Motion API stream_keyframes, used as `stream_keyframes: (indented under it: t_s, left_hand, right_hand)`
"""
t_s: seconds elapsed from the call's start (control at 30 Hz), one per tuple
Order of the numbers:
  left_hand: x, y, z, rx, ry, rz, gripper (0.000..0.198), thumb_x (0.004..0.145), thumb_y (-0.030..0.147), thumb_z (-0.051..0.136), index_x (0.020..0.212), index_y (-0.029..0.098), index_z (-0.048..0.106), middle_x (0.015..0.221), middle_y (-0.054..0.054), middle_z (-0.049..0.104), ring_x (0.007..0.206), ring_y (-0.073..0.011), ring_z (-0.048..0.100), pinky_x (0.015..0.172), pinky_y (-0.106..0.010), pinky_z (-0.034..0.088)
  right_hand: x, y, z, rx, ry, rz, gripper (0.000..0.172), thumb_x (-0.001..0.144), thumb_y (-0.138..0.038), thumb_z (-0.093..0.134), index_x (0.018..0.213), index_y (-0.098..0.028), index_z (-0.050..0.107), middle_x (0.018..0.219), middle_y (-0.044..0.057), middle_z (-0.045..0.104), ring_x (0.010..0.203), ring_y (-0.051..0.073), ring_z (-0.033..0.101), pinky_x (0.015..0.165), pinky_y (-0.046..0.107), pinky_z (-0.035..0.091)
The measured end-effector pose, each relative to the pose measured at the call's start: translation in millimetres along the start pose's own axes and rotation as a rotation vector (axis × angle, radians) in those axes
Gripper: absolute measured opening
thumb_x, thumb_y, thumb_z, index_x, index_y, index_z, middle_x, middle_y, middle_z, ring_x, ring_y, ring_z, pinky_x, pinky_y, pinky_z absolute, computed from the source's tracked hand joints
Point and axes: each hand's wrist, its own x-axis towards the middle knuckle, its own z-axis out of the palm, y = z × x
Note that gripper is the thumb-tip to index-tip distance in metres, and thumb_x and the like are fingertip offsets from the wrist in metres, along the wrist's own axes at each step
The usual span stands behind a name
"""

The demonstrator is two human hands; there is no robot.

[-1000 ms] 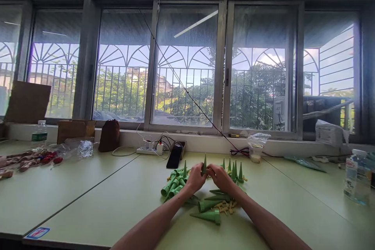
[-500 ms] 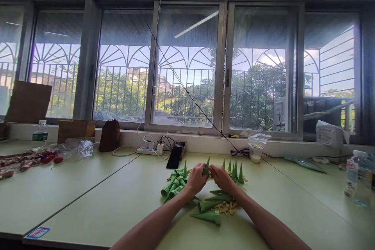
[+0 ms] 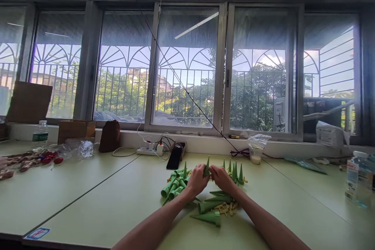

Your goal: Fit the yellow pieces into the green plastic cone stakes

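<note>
My left hand point(image 3: 197, 181) is closed around a green plastic spike point(image 3: 207, 165), whose pointed tip stands up above the fingers. Close beside it, my right hand point(image 3: 222, 178) has its fingers pinched together at the spike's lower side; whatever they grip is hidden. Several green spikes point(image 3: 172, 188) lie heaped left of my left hand. Beyond my right hand, more green spikes point(image 3: 240, 175) stand point up. Between my forearms lie loose spikes point(image 3: 207, 217) and a small pile of yellow plastic pieces point(image 3: 229, 208).
A dark phone point(image 3: 175, 157) and a white power strip point(image 3: 145, 151) sit near the sill. A lidded cup point(image 3: 256, 152) stands at the back, a clear bottle point(image 3: 358, 179) far right. Left are a brown pouch point(image 3: 109, 136), a cardboard box point(image 3: 76, 131) and red-tipped items point(image 3: 48, 160).
The spike in my left hand has turned slightly more upright. Both hands otherwise stay close together in nearly the same place.
</note>
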Motion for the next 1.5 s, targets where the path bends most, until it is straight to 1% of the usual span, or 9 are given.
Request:
stream_keyframes:
  t_s: [0.3, 0.53, 0.67, 0.73, 0.83, 0.97, 1.1, 1.33, 1.5]
  left_hand:
    - [0.8, 2.3, 1.2, -0.015, 0.006, -0.047, 0.004, 0.079, 0.016, 0.056, 0.077, 0.019, 0.054, 0.083, -0.003, 0.06, 0.078, -0.0162, 0.056, 0.066, -0.024, 0.034]
    - [1.3, 1.9, 1.3, -0.027, 0.021, -0.047, 0.003, 0.081, 0.019, 0.056, 0.079, 0.019, 0.054, 0.084, -0.004, 0.061, 0.08, -0.017, 0.057, 0.067, -0.024, 0.034]
    - [3.9, 0.4, 0.7, -0.035, 0.021, -0.101, 0.007, 0.078, 0.02, 0.06, 0.079, 0.019, 0.053, 0.082, -0.003, 0.062, 0.078, -0.017, 0.057, 0.067, -0.024, 0.035]
    - [4.9, 0.3, -0.2, -0.03, 0.019, -0.134, 0.008, 0.078, 0.02, 0.061, 0.08, 0.019, 0.054, 0.081, -0.003, 0.062, 0.078, -0.0171, 0.057, 0.066, -0.024, 0.035]
    - [5.3, 0.2, -0.8, -0.025, 0.016, -0.148, 0.008, 0.078, 0.021, 0.061, 0.08, 0.019, 0.054, 0.08, -0.003, 0.062, 0.077, -0.017, 0.057, 0.067, -0.024, 0.035]
    - [4.7, -1.5, 1.1, -0.031, 0.008, -0.12, 0.01, 0.077, 0.021, 0.063, 0.079, 0.019, 0.053, 0.084, -0.003, 0.062, 0.078, -0.0167, 0.056, 0.068, -0.024, 0.036]
    - [3.9, -4.2, 2.7, -0.032, 0.002, -0.085, 0.011, 0.078, 0.02, 0.063, 0.081, 0.019, 0.053, 0.088, -0.003, 0.061, 0.08, -0.0163, 0.056, 0.068, -0.024, 0.036]
    - [1.8, -5.2, 1.5, -0.023, 0.012, 0.029, 0.008, 0.079, 0.018, 0.061, 0.082, 0.02, 0.053, 0.087, -0.002, 0.059, 0.078, -0.0158, 0.055, 0.068, -0.024, 0.036]
    - [1.3, -4.6, 1.1, -0.015, 0.013, 0.037, 0.008, 0.08, 0.016, 0.059, 0.085, 0.02, 0.055, 0.089, -0.003, 0.059, 0.082, -0.017, 0.055, 0.071, -0.025, 0.037]
  right_hand:
    - [0.2, 3.1, 2.8, -0.076, -0.005, -0.019, 0.038, 0.101, -0.031, 0.03, 0.069, -0.02, 0.046, 0.06, 0.0, 0.057, 0.058, 0.013, 0.053, 0.059, 0.024, 0.034]
    - [0.5, 4.2, 3.8, -0.065, 0.001, -0.019, 0.035, 0.101, -0.029, 0.032, 0.07, -0.021, 0.046, 0.062, 0.001, 0.057, 0.058, 0.014, 0.052, 0.059, 0.025, 0.034]
    - [0.0, 1.8, 2.5, -0.039, 0.004, -0.021, 0.035, 0.101, -0.03, 0.031, 0.072, -0.021, 0.047, 0.064, 0.001, 0.058, 0.059, 0.014, 0.054, 0.059, 0.024, 0.036]
    - [-0.1, -0.4, 0.7, -0.04, 0.017, -0.02, 0.033, 0.101, -0.029, 0.031, 0.074, -0.02, 0.049, 0.066, 0.001, 0.059, 0.06, 0.014, 0.054, 0.06, 0.024, 0.036]
    - [-0.1, -3.2, -2.4, -0.062, 0.022, -0.004, 0.029, 0.1, -0.027, 0.034, 0.077, -0.02, 0.05, 0.068, 0.002, 0.061, 0.061, 0.015, 0.055, 0.061, 0.025, 0.037]
    - [0.0, -2.7, -2.9, -0.083, 0.028, -0.01, 0.03, 0.099, -0.026, 0.035, 0.074, -0.021, 0.049, 0.065, 0.002, 0.06, 0.061, 0.015, 0.054, 0.06, 0.025, 0.036]
    - [0.8, 1.2, 0.4, -0.074, 0.062, -0.015, 0.032, 0.098, -0.027, 0.034, 0.07, -0.021, 0.046, 0.061, 0.001, 0.056, 0.055, 0.014, 0.048, 0.056, 0.025, 0.032]
    - [2.3, 3.8, 0.2, -0.079, 0.107, -0.026, 0.036, 0.096, -0.027, 0.035, 0.062, -0.02, 0.044, 0.055, -0.001, 0.051, 0.051, 0.012, 0.041, 0.054, 0.026, 0.027]
    - [2.6, 4.0, -0.6, -0.083, 0.109, -0.03, 0.038, 0.095, -0.029, 0.034, 0.061, -0.019, 0.044, 0.054, -0.001, 0.05, 0.051, 0.011, 0.038, 0.053, 0.026, 0.025]
